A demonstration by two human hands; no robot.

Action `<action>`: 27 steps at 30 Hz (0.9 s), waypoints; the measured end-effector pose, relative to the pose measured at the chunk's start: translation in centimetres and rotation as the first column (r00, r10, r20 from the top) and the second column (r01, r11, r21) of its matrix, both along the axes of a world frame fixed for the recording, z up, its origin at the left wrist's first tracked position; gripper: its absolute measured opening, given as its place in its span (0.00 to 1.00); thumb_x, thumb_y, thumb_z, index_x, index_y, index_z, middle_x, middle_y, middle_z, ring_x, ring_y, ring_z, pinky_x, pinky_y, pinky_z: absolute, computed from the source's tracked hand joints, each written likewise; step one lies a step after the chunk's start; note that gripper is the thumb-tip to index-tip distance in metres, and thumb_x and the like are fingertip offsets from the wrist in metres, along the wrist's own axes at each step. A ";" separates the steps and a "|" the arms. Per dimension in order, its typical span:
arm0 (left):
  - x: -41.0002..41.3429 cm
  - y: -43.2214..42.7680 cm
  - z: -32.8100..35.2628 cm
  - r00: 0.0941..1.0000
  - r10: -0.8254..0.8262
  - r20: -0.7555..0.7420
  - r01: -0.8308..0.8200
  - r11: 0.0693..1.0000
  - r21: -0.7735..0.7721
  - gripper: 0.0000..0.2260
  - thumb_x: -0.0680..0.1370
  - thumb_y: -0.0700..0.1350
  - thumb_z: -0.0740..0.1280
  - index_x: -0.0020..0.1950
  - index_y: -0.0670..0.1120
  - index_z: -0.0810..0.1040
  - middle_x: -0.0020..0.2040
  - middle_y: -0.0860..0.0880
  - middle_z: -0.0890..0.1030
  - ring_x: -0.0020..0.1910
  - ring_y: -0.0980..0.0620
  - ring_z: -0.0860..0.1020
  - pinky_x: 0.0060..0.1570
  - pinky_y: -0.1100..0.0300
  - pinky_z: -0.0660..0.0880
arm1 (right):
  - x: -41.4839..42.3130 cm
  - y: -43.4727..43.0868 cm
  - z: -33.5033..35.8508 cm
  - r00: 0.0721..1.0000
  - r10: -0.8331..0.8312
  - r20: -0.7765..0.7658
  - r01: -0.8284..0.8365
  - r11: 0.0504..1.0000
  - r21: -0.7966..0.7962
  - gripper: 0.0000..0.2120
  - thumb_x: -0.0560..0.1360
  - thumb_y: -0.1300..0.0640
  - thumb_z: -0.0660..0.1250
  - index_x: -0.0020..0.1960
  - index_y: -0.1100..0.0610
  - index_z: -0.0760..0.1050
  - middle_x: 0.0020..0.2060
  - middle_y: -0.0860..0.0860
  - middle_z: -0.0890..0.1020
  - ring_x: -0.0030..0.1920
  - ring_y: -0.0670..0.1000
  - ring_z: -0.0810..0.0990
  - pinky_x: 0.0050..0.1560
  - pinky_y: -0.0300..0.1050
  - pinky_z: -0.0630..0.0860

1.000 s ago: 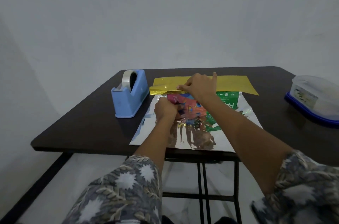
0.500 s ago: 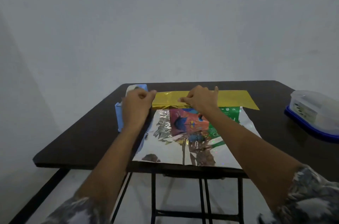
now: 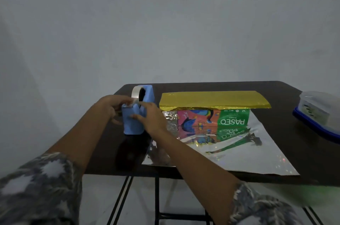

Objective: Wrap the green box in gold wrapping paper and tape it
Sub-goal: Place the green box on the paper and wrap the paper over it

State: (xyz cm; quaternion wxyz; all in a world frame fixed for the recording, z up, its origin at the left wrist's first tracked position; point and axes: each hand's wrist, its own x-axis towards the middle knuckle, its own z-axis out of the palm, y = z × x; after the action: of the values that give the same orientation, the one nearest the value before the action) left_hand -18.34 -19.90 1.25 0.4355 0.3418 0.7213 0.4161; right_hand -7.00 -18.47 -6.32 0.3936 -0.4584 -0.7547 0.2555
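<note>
Where the green box (image 3: 233, 117) stands: I find it on the table (image 3: 287, 138), toward the far edge and right of centre, with its printed long side facing the near edge.
Gold wrapping paper (image 3: 211, 98): I see one flap, gold side up, lying over the top of the box and overhanging it on the right. The rest lies flat on the table with its silver side up, running from the foot of the box to the near edge, where it slightly overhangs. The silver is crumpled beside the box's left end.
Wrapping status: I see the near face of the box uncovered.
Tape dispenser (image 3: 134, 123): blue, standing near the table's left edge, just left of the box and apart from it.
Tape (image 3: 135, 94): a clear roll seated in the dispenser, with a strip running forward to the near end.
Left hand (image 3: 114, 107): at the dispenser's near end, with its fingertips curled onto the free end of the tape. I read this as a pinch.
Right hand (image 3: 150, 117): clasped round the dispenser from its right side, thumb on top and fingers across the near face.
Plastic container (image 3: 320, 112): clear with a blue rim, at the right edge, well apart from the box.
Sleeves: patterned grey, on both forearms.
</note>
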 end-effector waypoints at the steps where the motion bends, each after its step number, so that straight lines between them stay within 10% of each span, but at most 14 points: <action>1: -0.3 0.1 0.2 1.000 -0.011 -0.007 0.011 1.000 -0.009 0.10 0.76 0.45 0.69 0.38 0.41 0.74 0.44 0.45 0.75 0.50 0.45 0.72 0.61 0.38 0.69 | -0.1 0.2 -0.1 1.000 -0.003 -0.004 0.003 1.000 0.021 0.22 0.73 0.44 0.69 0.63 0.55 0.75 0.56 0.55 0.79 0.55 0.57 0.77 0.46 0.50 0.72; 19: -0.2 -3.0 -6.0 0.950 0.173 0.262 -0.274 0.864 0.423 0.04 0.72 0.35 0.66 0.37 0.39 0.77 0.38 0.44 0.77 0.41 0.51 0.76 0.49 0.58 0.74 | 0.0 0.0 -0.1 0.998 -0.047 -0.047 0.046 0.999 -0.020 0.21 0.71 0.43 0.70 0.60 0.53 0.79 0.54 0.56 0.81 0.54 0.57 0.78 0.48 0.51 0.77; 27: 0.2 -2.0 -7.9 0.948 0.220 0.229 -0.306 0.829 0.468 0.13 0.72 0.48 0.72 0.34 0.43 0.75 0.36 0.47 0.78 0.38 0.51 0.76 0.42 0.58 0.74 | -0.1 1.3 -0.9 0.989 0.022 -0.145 -0.035 0.996 -0.087 0.25 0.68 0.43 0.73 0.62 0.51 0.78 0.59 0.55 0.80 0.59 0.56 0.77 0.55 0.56 0.76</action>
State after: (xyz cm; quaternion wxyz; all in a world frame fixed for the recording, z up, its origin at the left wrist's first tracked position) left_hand -18.11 -21.93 -6.64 0.3293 0.3039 0.5910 0.6707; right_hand -7.06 -17.20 -7.23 0.4224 -0.4450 -0.7187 0.3272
